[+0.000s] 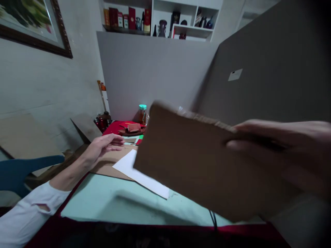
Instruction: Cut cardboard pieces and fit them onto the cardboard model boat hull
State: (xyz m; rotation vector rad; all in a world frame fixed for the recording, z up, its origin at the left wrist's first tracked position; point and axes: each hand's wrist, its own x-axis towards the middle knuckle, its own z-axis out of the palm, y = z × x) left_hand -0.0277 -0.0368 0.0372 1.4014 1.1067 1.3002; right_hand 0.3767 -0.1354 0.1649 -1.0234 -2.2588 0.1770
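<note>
A: Report hand status, starting at the grip.

B: Right hand (281,155): closed on the cardboard piece (196,165), fingers (248,132) laid over its upper edge, the rest of the grip hidden behind the board. The piece is held in the air, tilted, close to the camera and blurred. Left hand (104,144): loosely open, fingers extended, holding nothing. It hovers over, or rests on, the flat brown cardboard sheet (108,165); contact cannot be confirmed.

A: Location of the held piece relative to the green mat (108,199)?

B: Above the mat's right half, not touching it. A white paper sheet (139,175) lies on the mat, overlapping the flat brown sheet, its right end hidden behind the held piece.

A: Progress?

B: Judged as mid-handling: one piece is lifted and not set down anywhere, and the paper and flat sheet lie untouched by any tool (none is visible in either hand).

A: Surroundings beyond the mat?

B: At its far end, a red cloth (116,126) with small brown items and a jar with a green lid (142,113). Behind that, a large grey board (155,72); a second board (271,69) stands to the right. Left of the mat, a blue chair (23,170). Shelves (181,17) sit above the grey board.
</note>
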